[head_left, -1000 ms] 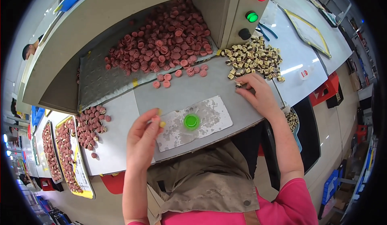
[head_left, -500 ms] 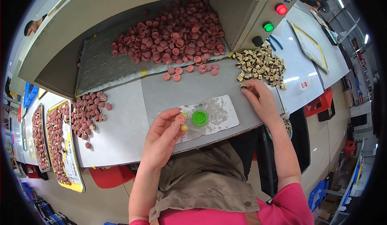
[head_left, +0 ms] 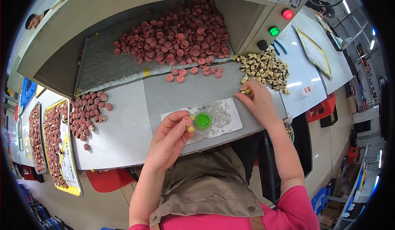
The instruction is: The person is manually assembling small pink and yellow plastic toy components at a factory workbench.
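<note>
My left hand [head_left: 166, 137] is closed in a pinch on a hollow pink raspberry-shaped piece [head_left: 187, 121]. Yellowish bits show beside that piece at the fingertips; whether they are finger covers I cannot tell. Just to its right, a small round green container [head_left: 203, 120] stands on a stained white board [head_left: 226, 116]. Over the grey worktop, my right hand [head_left: 259, 102] pinches a small cream-and-brown piece [head_left: 245, 91], partly hidden by the fingers. Beyond that hand lies a heap of small cream-and-brown blocks [head_left: 265, 69].
Hollow raspberry-shaped pieces [head_left: 177, 36] are heaped under a machine hood [head_left: 144, 1], several lying in front. Finished-looking raspberry shapes [head_left: 84, 116] pile up at left beside yellow-edged trays [head_left: 74, 172]. Red and green lights [head_left: 287, 14] sit on the hood's right post. A red stool [head_left: 109, 180] stands below.
My right hand has moved slightly left and nearer, away from the block heap, with its fingers together. The left hand keeps its pinch on the pink piece. The whole view has shifted slightly.
</note>
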Available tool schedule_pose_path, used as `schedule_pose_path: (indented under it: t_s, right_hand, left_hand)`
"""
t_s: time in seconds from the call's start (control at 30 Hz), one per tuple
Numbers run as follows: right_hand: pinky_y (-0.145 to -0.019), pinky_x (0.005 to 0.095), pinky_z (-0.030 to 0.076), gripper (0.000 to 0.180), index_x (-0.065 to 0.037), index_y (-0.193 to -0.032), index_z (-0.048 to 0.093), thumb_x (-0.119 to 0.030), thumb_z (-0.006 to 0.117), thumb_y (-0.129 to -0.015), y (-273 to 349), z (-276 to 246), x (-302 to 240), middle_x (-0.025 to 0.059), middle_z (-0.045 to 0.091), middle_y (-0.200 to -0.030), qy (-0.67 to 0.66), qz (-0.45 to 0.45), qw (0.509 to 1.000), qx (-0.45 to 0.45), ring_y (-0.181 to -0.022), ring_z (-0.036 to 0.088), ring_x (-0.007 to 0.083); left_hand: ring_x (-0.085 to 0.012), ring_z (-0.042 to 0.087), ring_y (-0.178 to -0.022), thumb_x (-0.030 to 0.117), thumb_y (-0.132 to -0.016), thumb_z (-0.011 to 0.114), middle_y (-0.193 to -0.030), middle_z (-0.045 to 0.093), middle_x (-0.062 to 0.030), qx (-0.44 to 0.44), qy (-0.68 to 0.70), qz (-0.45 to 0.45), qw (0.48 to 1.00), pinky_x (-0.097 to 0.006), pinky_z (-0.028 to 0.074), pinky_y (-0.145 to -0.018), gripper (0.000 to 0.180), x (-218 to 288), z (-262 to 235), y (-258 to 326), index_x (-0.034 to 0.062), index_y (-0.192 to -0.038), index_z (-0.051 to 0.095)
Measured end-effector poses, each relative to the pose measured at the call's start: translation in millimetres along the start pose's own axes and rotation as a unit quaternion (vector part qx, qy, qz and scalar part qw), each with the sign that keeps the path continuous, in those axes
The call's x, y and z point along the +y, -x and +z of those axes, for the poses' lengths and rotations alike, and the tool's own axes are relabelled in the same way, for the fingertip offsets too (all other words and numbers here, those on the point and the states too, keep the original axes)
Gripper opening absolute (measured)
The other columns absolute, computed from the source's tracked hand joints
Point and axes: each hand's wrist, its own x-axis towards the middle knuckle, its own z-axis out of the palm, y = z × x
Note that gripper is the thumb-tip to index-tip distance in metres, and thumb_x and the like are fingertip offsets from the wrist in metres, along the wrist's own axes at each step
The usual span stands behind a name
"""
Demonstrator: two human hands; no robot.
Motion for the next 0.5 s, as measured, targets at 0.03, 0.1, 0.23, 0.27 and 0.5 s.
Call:
schedule_pose_path:
  t_s: [0.03, 0.1, 0.23, 0.27, 0.5]
  right_hand:
    - [-0.065, 0.0315, 0.045, 0.028, -0.003, -0.099, 0.053, -0.015, 0.07, -0.08, -1, 2, 0, 0.0098, 0.054, -0.087, 0.029, -0.02, 0.999, 0.016, -0.072, 0.055, 0.0221]
    - [-0.065, 0.0323, 0.046, 0.028, -0.003, -0.1, 0.054, -0.015, 0.07, -0.08, 0, 0, -3, 0.0103, 0.054, -0.087, 0.047, -0.03, 0.998, 0.023, -0.073, 0.055, 0.0236]
    - [-0.068, 0.034, 0.046, 0.026, -0.003, -0.103, 0.055, -0.013, 0.067, -0.082, 1, -6, -14, 0.0114, 0.054, -0.086, 0.043, -0.046, 0.998, 0.016, -0.076, 0.056, 0.0271]
    - [-0.07, 0.0342, 0.046, 0.024, -0.003, -0.103, 0.056, -0.012, 0.066, -0.083, 0, -11, -17, 0.0114, 0.055, -0.087, 0.007, -0.042, 0.999, -0.001, -0.078, 0.057, 0.0277]
    - [-0.075, 0.0332, 0.048, 0.016, -0.002, -0.1, 0.06, -0.005, 0.061, -0.084, -5, -20, -13, 0.0116, 0.059, -0.093, 0.013, -0.111, 0.991, -0.071, -0.086, 0.059, 0.0285]
  left_hand:
    - [-0.0109, 0.057, -0.091, 0.01, -0.094, 0.054, -0.103, 0.06, -0.0015, -0.001, 0.001, 0.002, 1.0, -0.027, 0.049, -0.082, 0.028, 0, 1, 1, 0.0041, -0.121, 0.051]
    - [-0.0106, 0.057, -0.091, 0.011, -0.094, 0.053, -0.103, 0.06, -0.0013, 0.008, 0.012, 0.003, 1.0, -0.027, 0.049, -0.082, 0.028, 1, 2, 2, 0.0039, -0.121, 0.051]
    - [-0.0103, 0.057, -0.092, 0.012, -0.095, 0.052, -0.104, 0.059, -0.0011, 0.005, 0.017, 0.007, 1.0, -0.027, 0.048, -0.082, 0.028, 1, -3, 4, 0.0036, -0.121, 0.051]
    - [-0.0102, 0.056, -0.092, 0.012, -0.095, 0.052, -0.104, 0.059, -0.0011, 0.001, 0.016, 0.007, 1.0, -0.027, 0.048, -0.082, 0.028, 1, -4, 4, 0.0035, -0.121, 0.051]
    - [-0.0103, 0.056, -0.092, 0.014, -0.095, 0.051, -0.105, 0.059, -0.0016, -0.01, 0.047, -0.005, 0.999, -0.027, 0.048, -0.083, 0.029, 4, -11, 3, 0.0037, -0.123, 0.05]
